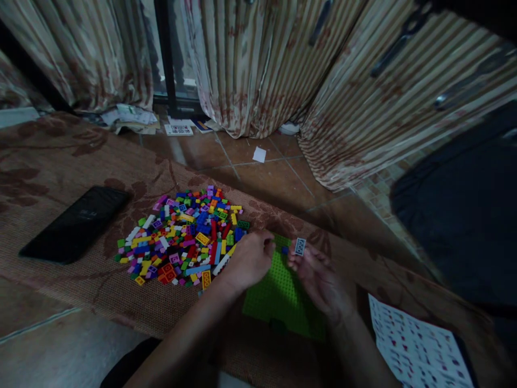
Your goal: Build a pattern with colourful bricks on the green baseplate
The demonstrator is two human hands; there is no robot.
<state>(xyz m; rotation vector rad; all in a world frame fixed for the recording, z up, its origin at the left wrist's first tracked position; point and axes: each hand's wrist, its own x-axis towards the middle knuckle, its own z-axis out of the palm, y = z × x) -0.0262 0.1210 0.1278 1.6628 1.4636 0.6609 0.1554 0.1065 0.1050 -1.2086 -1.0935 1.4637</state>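
Note:
My right hand [317, 275] pinches a light grey-blue toy brick [299, 247] with its hollow underside turned towards me. A small dark blue brick [285, 250] shows just left of those fingertips; whether it sits on the plate or touches the hand I cannot tell. Curled above the left edge of the green baseplate [285, 291] is my left hand [253, 257], its fingers drawn together; anything inside them is hidden. A heap of mixed coloured bricks [189, 237] spreads to the left of that hand.
A black phone or tablet [76, 223] lies left of the heap on the patterned cloth cover [133, 304]. At the right is a printed sheet [418, 342] with small pictures. Beyond the far edge are a tiled floor, a white paper square [259, 154], and striped curtains [242, 64].

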